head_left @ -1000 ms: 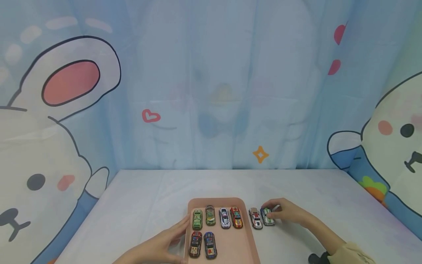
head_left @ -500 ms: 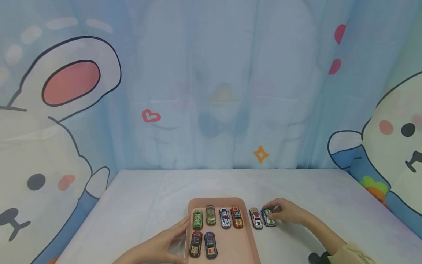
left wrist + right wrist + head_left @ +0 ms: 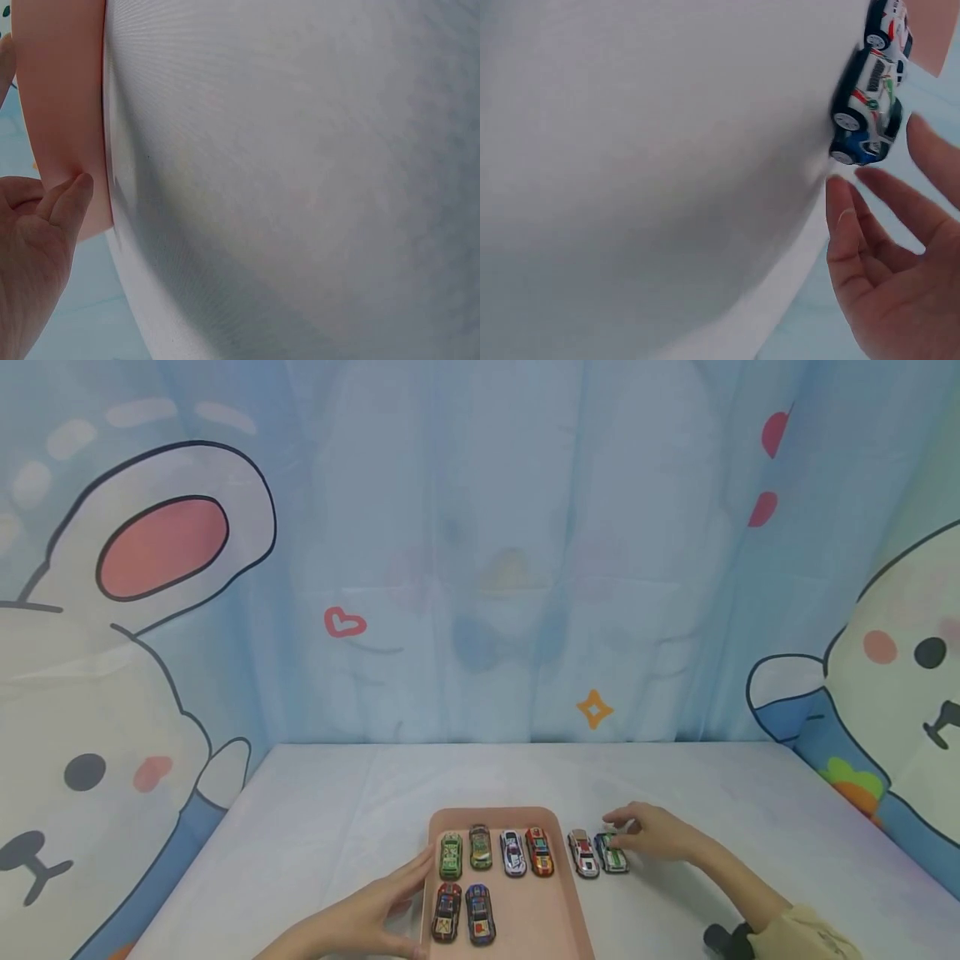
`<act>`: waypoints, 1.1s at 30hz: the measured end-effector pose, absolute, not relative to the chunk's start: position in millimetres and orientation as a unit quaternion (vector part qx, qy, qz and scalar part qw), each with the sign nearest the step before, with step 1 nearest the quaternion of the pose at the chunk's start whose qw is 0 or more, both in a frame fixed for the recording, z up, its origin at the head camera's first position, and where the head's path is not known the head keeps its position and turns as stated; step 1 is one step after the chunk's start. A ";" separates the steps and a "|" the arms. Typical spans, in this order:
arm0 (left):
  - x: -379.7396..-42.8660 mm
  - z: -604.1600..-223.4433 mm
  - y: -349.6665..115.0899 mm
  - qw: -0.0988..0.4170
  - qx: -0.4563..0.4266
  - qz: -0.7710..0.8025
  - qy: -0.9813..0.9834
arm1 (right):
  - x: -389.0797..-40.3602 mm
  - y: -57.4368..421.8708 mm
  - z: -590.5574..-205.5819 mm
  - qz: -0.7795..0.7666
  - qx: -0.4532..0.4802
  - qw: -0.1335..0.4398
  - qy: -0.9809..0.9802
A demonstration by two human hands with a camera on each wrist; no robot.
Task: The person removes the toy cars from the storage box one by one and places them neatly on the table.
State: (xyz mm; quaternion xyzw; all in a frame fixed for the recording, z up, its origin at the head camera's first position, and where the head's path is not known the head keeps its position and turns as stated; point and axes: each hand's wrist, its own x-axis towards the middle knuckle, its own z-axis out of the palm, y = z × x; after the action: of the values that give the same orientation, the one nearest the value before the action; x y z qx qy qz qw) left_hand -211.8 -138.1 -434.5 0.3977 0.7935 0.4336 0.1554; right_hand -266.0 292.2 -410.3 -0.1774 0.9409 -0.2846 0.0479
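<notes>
A pink tray (image 3: 542,920) holds several toy cars: a row of green (image 3: 451,855), olive (image 3: 480,847), silver-blue (image 3: 512,852) and red-orange (image 3: 538,851), with a black-red car (image 3: 446,912) and a blue car (image 3: 480,914) nearer me. Right of the tray, a white-red car (image 3: 582,853) and a green-white car (image 3: 612,852) stand on the table. My right hand (image 3: 652,833) hovers beside the green-white car (image 3: 868,112) with its fingers (image 3: 844,225) spread and off it. My left hand (image 3: 375,914) rests with straight fingers (image 3: 71,202) against the tray's left edge (image 3: 60,97).
The white table (image 3: 337,810) stretches beyond and to both sides of the tray. A cartoon-rabbit curtain (image 3: 487,568) hangs behind the far edge. A small black object (image 3: 720,937) lies by my right sleeve.
My right hand has let go of the green-white car and drawn its fingers slightly up and away. The left hand and the cars on the tray have not moved.
</notes>
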 end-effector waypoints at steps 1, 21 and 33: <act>-211.8 -434.3 -138.0 0.155 0.398 0.434 0.793 | -265.9 290.8 -407.5 -0.275 -0.189 0.027 0.942; -210.7 -430.1 -136.3 0.160 0.398 0.431 0.794 | -264.4 187.3 -392.1 -0.174 -0.316 0.028 0.932; -213.2 -433.6 -137.8 0.192 0.378 0.452 0.785 | -270.0 180.4 -399.6 -0.149 -0.266 0.066 0.950</act>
State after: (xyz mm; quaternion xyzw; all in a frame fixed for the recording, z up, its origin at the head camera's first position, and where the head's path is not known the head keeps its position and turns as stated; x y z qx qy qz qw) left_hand -213.2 -137.8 -433.6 0.3781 0.7847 0.4522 0.1916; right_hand -270.0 180.4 -399.6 -0.2657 0.9502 -0.1491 0.0662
